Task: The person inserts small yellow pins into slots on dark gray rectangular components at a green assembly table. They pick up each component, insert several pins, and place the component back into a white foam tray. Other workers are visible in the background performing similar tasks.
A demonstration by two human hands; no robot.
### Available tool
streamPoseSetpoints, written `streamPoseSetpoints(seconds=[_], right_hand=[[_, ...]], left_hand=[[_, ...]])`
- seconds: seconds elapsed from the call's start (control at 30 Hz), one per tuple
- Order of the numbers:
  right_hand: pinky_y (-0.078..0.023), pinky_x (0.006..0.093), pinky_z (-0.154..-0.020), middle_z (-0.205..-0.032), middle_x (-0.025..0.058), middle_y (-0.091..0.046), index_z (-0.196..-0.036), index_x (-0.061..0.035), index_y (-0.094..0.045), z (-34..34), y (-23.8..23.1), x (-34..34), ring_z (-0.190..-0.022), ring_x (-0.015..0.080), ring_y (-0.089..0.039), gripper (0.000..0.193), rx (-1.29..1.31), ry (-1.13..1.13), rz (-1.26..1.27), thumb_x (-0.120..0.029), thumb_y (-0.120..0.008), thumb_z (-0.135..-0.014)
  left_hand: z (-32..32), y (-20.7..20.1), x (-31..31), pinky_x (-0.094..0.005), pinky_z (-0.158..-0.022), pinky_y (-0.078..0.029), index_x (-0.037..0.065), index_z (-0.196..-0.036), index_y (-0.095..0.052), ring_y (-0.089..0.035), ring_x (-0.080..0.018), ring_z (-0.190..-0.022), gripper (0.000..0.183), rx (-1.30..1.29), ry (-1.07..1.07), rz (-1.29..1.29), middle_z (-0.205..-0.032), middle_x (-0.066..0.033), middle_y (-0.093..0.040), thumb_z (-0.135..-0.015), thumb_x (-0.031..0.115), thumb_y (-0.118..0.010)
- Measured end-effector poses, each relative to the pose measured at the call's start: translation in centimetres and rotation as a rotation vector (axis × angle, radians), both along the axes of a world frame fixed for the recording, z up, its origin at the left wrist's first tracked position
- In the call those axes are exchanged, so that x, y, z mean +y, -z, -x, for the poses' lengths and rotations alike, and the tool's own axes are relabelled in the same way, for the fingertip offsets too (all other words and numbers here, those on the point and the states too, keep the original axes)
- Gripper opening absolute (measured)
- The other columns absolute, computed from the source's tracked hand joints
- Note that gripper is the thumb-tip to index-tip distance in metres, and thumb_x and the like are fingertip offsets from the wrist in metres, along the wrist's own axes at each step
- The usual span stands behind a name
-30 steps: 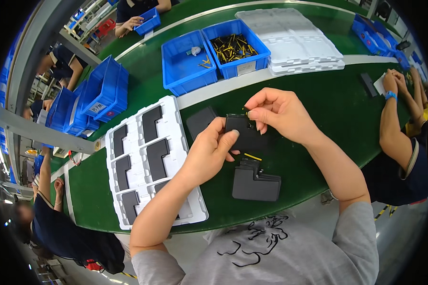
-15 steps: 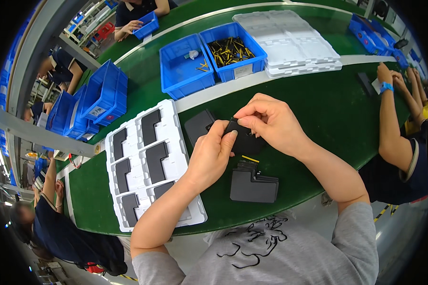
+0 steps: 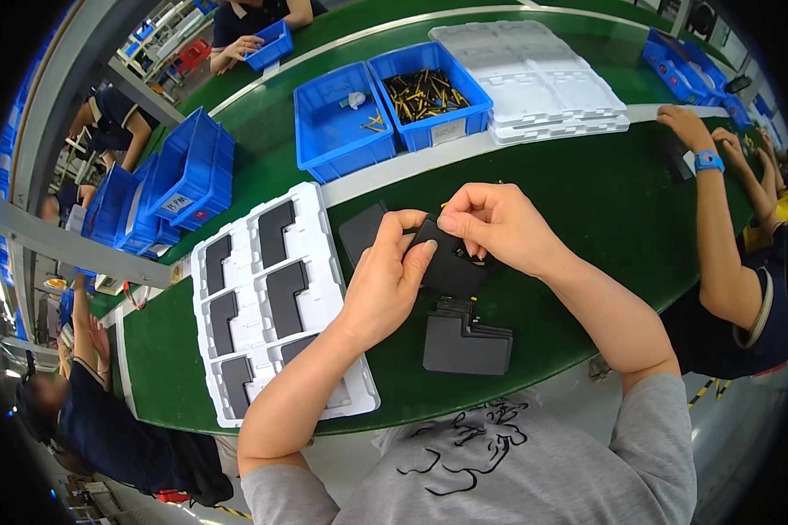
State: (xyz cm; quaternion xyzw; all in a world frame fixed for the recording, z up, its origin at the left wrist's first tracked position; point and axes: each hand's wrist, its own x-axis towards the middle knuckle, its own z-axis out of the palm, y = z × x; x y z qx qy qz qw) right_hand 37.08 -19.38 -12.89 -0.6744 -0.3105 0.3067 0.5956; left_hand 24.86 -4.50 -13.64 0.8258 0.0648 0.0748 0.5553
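Observation:
My left hand [image 3: 381, 284] grips a black L-shaped flat piece [image 3: 455, 269], its thumb lying on the front face. At the piece's upper edge, my right hand [image 3: 503, 226] pinches with thumb and forefinger; a small yellow bit shows below its curled fingers. What those fingertips hold, if anything, is hidden. Just below my hands lies a stack of similar black pieces [image 3: 467, 341], with a yellow tip showing at its top. Another black piece [image 3: 362, 229] rests on the green table behind my left hand. To the left, a white moulded tray [image 3: 312, 219] carries several black L-shaped pieces.
Beyond my hands stand a blue bin [image 3: 309, 140] with a few yellow strips and a blue bin [image 3: 460, 96] full of black-and-yellow strips. White trays [image 3: 578, 101] are stacked beside them. Blue bins [image 3: 197, 166] sit far left. Co-workers' arms [image 3: 714, 210] reach in at right.
The held piece has come lower and now covers most of the yellow strip by the stack. My right fingertips have shifted slightly right. The co-worker's hand at right has moved left.

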Motion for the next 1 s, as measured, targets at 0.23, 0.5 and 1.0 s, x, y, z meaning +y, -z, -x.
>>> streamPoseSetpoints(seconds=[0.23,0.5,1.0], right_hand=[[-0.043,0.0216,-0.054,-0.069,-0.0003,-0.059,-0.087,-0.0006,-0.061,0.0,0.8,0.2,-0.058,0.0049,-0.052,0.017,0.022,-0.018,-0.051,-0.017,-0.064,-0.091],[-0.047,0.0211,-0.063,-0.086,0.0018,-0.065,-0.105,0.0006,-0.065,-1.4,0.7,-0.3,-0.067,0.0063,-0.055,0.018,0.066,-0.181,-0.143,-0.011,-0.058,-0.093],[-0.051,0.0234,-0.066,-0.087,0.0046,-0.064,-0.103,0.0015,-0.065,-1.8,1.6,-0.2,-0.073,0.0086,-0.06,0.017,-0.166,-0.151,-0.152,-0.001,-0.062,-0.087]], left_hand=[[-0.1,-0.3,0.1,-0.0284,-0.061,-0.053,0.004,-0.124,-0.041,-0.065,-0.0184,-0.075,0.029,0.067,0.008,0.096,-0.094,-0.0137,-0.067,-0.098,0.011,-0.05],[-0.3,-0.5,1.6,-0.0235,-0.057,-0.051,0.006,-0.132,-0.042,-0.059,-0.0096,-0.075,0.035,0.011,0.031,0.314,-0.092,-0.0072,-0.065,-0.097,0.006,-0.049],[-0.2,-0.5,2.0,-0.021,-0.05,-0.047,0.005,-0.127,-0.052,-0.058,-0.0066,-0.069,0.031,0.109,-0.037,0.412,-0.093,-0.0036,-0.066,-0.097,0.01,-0.052]])
